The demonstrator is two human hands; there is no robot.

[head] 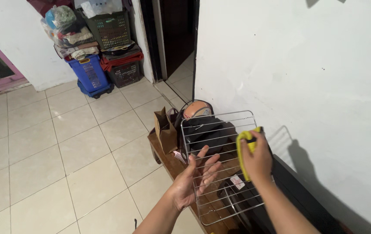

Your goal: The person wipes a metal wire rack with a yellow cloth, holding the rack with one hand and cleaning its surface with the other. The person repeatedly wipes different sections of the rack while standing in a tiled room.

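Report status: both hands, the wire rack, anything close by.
Left hand open, flat under wire rack. Right hand shut on yellow cloth, pressed to rack. Brown paper bag and dark bag just behind.

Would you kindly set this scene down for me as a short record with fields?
Setting: tiled room, white wall
Left hand: open, palm braced against the wire rack
Right hand: presses a yellow cloth to the rack's right side
Rack: metal grid, held tilted above a wooden bench
On the bench: brown paper bag, black bag
Far corner: blue crate, dark baskets, stacked
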